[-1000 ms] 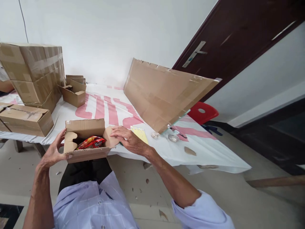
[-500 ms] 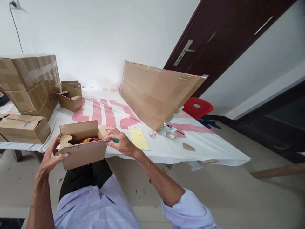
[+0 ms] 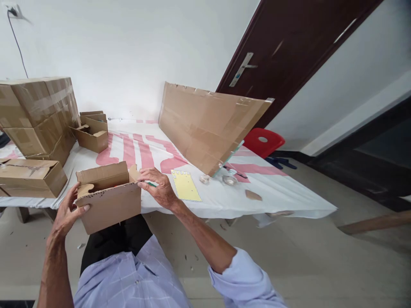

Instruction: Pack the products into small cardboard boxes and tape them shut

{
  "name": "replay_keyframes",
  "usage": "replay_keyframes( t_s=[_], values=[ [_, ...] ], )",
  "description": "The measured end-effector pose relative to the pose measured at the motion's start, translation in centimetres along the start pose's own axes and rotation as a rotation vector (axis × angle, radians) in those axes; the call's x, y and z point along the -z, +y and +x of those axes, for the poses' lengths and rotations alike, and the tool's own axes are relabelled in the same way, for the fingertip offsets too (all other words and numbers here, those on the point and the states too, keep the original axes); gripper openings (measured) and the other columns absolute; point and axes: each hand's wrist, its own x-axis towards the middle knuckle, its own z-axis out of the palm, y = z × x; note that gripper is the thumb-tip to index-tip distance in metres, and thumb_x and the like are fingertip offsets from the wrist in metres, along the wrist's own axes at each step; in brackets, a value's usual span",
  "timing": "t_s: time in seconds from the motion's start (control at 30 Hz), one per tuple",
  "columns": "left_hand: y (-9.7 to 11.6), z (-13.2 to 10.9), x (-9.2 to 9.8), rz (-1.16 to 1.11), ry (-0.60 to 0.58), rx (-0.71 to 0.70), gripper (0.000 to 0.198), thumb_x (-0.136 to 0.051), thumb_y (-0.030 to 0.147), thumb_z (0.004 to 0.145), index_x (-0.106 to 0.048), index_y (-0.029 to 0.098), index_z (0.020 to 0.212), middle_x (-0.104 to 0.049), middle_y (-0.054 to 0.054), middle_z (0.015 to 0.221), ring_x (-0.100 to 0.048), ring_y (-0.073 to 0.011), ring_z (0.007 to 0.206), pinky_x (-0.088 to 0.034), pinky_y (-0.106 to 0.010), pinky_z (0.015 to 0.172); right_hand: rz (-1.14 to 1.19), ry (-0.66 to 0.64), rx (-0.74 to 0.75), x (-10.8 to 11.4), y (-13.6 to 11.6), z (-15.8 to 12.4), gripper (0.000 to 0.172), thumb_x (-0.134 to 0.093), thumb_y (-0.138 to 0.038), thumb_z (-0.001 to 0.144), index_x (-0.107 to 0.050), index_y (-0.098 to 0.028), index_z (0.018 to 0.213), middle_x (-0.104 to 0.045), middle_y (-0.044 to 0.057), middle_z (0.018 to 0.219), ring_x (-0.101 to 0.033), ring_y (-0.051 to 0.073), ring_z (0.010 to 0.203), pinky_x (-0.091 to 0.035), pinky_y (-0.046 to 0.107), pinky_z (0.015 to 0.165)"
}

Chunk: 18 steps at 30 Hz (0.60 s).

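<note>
An open cardboard box [image 3: 111,207] is held at the table's near edge, its flaps standing up and its front wall facing me. My left hand [image 3: 68,210] grips its left end, thumb on the front wall and fingers behind. At the right end, my right hand [image 3: 159,187] pinches the upper corner by the side flap. Only a sliver of something orange-red shows inside; the rest of the contents is hidden. A bit of green shows beneath my right hand. Right of that hand lies a yellow sheet [image 3: 186,186] with small pale pieces along its top.
Large taped cartons [image 3: 38,115] stand at the left, with a closed box [image 3: 32,177] before them and an open box [image 3: 91,133] beside them. A big cardboard sheet [image 3: 208,124] leans behind the yellow sheet. A red chair [image 3: 265,143] stands beyond the table [image 3: 289,199].
The held box has tilted so its front wall faces me more, and its colourful contents are now mostly hidden. Both hands stay on it. The view has shifted slightly.
</note>
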Motion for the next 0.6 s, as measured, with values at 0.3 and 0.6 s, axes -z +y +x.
replay_keyframes(
  t_s=[0.3, 0.6],
  values=[
    [-0.04, 0.27, -0.08, 0.004, 0.008, -0.002, 0.108, -0.085, 0.074, 0.064, -0.054, 0.027, 0.156, -0.062, -0.019, 0.154, -0.052, -0.0472, 0.148, -0.053, -0.052, 0.107, -0.170, 0.065, 0.085, 0.03, -0.57, 0.63, 0.013, -0.070, -0.024, 0.101, -0.081, -0.027, 0.095, -0.077, 0.007, 0.097, -0.070, 0.025, 0.095, -0.060, 0.045, 0.091],
    [0.12, 0.40, -0.19, -0.015, -0.006, 0.005, 0.109, -0.085, 0.074, 0.065, -0.053, 0.023, 0.156, -0.060, -0.020, 0.158, -0.054, -0.0471, 0.146, -0.054, -0.050, 0.105, -0.229, 0.042, 0.114, -0.68, 0.00, 0.83, 0.012, -0.067, -0.023, 0.100, -0.078, -0.025, 0.105, -0.073, 0.009, 0.100, -0.068, 0.027, 0.097, -0.060, 0.045, 0.090]
  ],
)
